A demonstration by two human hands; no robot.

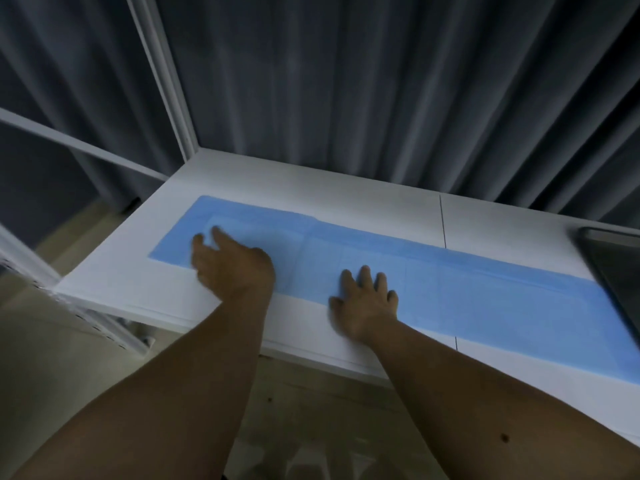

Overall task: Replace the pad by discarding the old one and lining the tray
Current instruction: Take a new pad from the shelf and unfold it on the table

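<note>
A long blue pad (467, 289) lies unfolded flat across the white table (346, 188), running from the far left to the right edge of view. My left hand (232, 265) hovers or rests on the pad's left part, fingers apart and blurred. Palm down on the pad's near edge at the middle, my right hand (367, 303) has its fingers spread. Neither hand holds anything. A dark tray (616, 265) shows partly at the right edge, with the pad's right end beside or under it.
Grey curtains (381, 81) hang right behind the table. A white frame post (162, 74) rises at the table's back left corner, with white rails (76, 143) to the left. The floor lies below the table's near edge.
</note>
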